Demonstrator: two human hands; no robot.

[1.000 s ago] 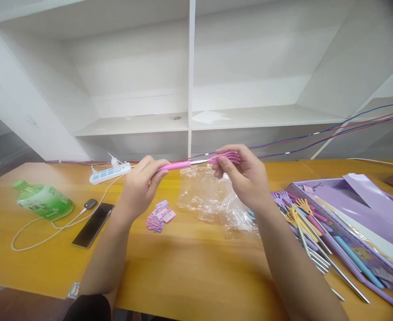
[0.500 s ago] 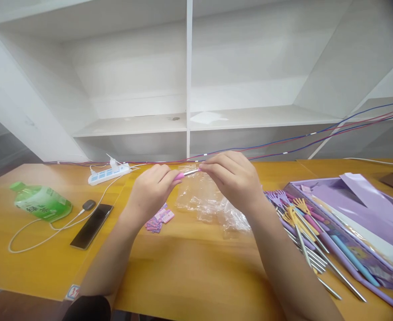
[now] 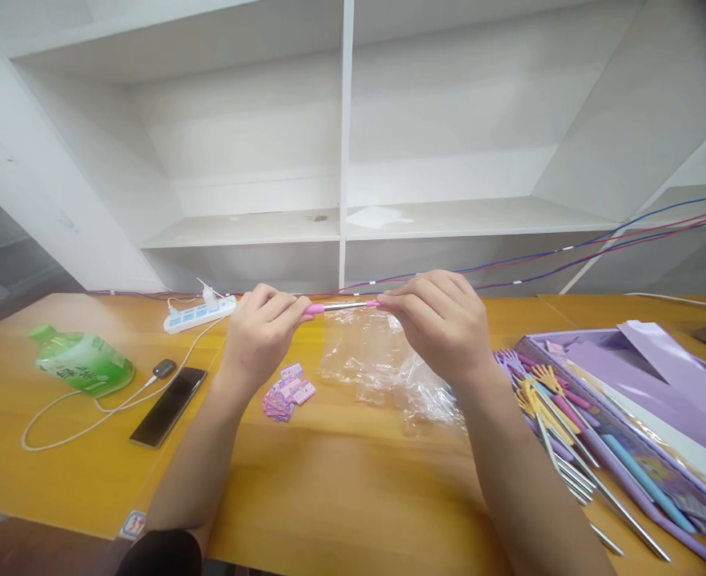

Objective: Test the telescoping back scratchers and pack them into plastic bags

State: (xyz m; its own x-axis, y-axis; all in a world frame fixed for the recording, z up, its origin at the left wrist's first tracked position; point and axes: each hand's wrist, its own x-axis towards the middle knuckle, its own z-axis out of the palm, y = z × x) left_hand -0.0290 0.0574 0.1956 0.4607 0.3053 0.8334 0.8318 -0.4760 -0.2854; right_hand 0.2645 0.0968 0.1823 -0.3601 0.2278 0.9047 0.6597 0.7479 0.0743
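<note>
A pink back scratcher with a metal rod is held level between my two hands above the table. My left hand is closed around its pink handle, which sticks out past the fingers. At the other end, my right hand pinches the pink tip; the fingers hide the rest of that end. Clear plastic bags lie crumpled below the hands. Small pink and purple printed cards are heaped near my left wrist. To the right of my right forearm lies a pile of hand-shaped back scratchers with metal rods.
An open purple box stands at the right. On the left are a green bottle, a black phone, a white cable and a power strip. White shelves and blue and red wires run behind.
My hands have drawn slightly apart, and more of the metal rod shows between them. The back scratcher has gone from slanted to nearly level. The view has shifted slightly.
</note>
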